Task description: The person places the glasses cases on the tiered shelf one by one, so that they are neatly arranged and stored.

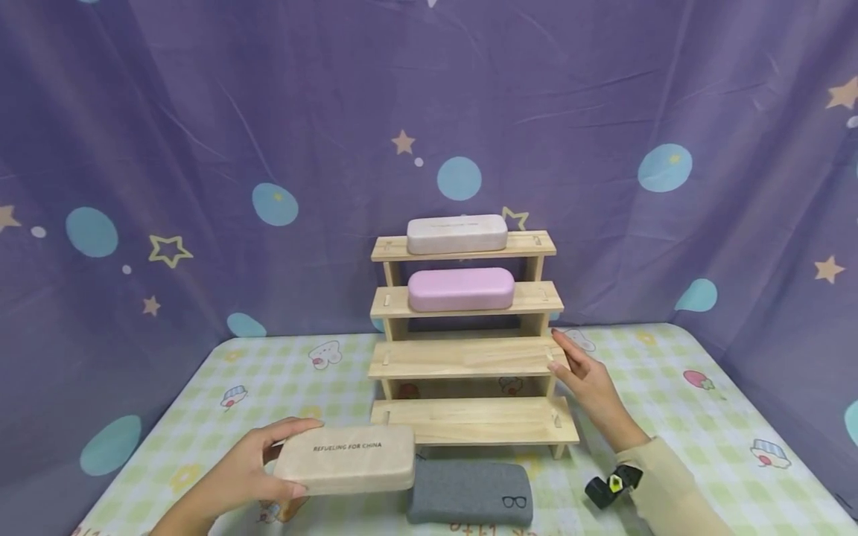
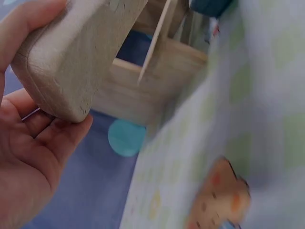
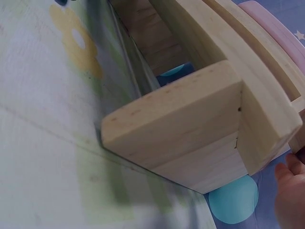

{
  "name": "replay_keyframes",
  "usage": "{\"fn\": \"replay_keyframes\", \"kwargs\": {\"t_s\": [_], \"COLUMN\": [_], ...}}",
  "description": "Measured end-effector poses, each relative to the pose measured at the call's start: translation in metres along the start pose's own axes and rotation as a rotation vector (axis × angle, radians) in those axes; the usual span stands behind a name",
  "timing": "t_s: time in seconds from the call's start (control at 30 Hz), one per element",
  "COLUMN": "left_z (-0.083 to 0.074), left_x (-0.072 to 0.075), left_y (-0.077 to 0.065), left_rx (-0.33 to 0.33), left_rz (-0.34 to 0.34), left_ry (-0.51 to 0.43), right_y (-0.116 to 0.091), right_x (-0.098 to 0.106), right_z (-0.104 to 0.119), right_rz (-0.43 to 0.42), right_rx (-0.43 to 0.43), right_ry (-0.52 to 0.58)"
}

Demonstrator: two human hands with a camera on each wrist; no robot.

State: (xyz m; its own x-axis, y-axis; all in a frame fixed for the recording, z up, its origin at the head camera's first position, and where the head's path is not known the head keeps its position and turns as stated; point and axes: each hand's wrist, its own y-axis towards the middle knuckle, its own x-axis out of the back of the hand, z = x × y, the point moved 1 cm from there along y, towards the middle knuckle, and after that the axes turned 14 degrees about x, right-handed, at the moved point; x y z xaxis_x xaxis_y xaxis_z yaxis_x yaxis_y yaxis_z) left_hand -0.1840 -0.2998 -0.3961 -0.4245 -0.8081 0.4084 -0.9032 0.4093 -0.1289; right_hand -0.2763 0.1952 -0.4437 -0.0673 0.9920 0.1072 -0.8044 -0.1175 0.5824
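A beige, rounded box-shaped case (image 1: 355, 465) lettered "REFUELING FOR CHINA" is hovering above the table, its long axis running left to right, its lettering facing the head camera. The left hand (image 1: 243, 467), reaching in, is clamping its left end between thumb and fingers. Just beside, a grey soft-looking case (image 1: 462, 493) is lying flat. The right hand (image 1: 591, 385) is gripping the right end of a pale wooden four-step stand (image 1: 469, 423).

held case (image 1: 345, 465): beige | stand (image 1: 469, 357): pale tan | glasses-print case (image 1: 462, 493): grey | rounded case (image 1: 461, 290): pink | tablecloth (image 1: 271, 372): green-white check
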Motion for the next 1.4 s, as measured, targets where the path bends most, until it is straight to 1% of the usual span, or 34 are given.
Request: {"fn": "replay_keyframes", "kwargs": {"t_s": [0.07,0.13,0.23,0.3,0.4,0.5,0.57,0.73,0.87,0.97,1.07,1.3,1.4], "left_z": [-0.006,-0.011,-0.019,-0.024,-0.031,-0.038,-0.042,-0.049,-0.054,-0.058,-0.063,-0.074,-0.078], "left_x": [-0.003,-0.007,-0.011,-0.013,-0.014,-0.015,-0.015,-0.021,-0.025,-0.027,-0.029,-0.032,-0.033], "left_y": [0.005,0.01,0.019,0.024,0.032,0.041,0.046,0.058,0.066,0.072,0.078,0.094,0.102], "left_rx": [-0.036,-0.06,-0.071,-0.066,-0.067,-0.092,-0.115,-0.13,-0.159,-0.165,-0.158,-0.16,-0.155], "left_rz": [0.004,-0.011,-0.001,-0.001,0.012,-0.01,-0.034,-0.068,-0.083,-0.084,-0.087,-0.124,-0.123], "left_ry": [-0.003,0.015,0.02,0.026,0.011,0.022,0.046,0.054,0.066,0.068,0.061,0.13,0.124], "right_y": [0.0,0.001,0.001,0.001,0.001,0.001,0.002,0.001,0.001,0.001,0.001,0.001,0.001], "right_x": [0.0,0.0,0.0,0.0,0.0,0.0,-0.001,0.0,0.0,0.0,0.0,0.0,0.0], "right_z": [0.0,-0.001,-0.001,-0.001,0.0,0.001,0.001,-0.001,-0.002,-0.001,-0.001,0.0,0.001], "right_rz": [-0.001,-0.003,-0.005,-0.004,-0.002,-0.003,-0.006,-0.014,-0.009,-0.006,-0.006,-0.006,-0.004], "right_rx": [-0.006,-0.013,-0.018,-0.015,-0.013,-0.009,-0.009,-0.012,-0.006,-0.005,-0.006,-0.012,-0.018], "right_ry": [0.0,0.001,0.002,0.002,0.001,0.008,0.013,0.014,0.011,0.011,0.01,0.002,0.0]}}
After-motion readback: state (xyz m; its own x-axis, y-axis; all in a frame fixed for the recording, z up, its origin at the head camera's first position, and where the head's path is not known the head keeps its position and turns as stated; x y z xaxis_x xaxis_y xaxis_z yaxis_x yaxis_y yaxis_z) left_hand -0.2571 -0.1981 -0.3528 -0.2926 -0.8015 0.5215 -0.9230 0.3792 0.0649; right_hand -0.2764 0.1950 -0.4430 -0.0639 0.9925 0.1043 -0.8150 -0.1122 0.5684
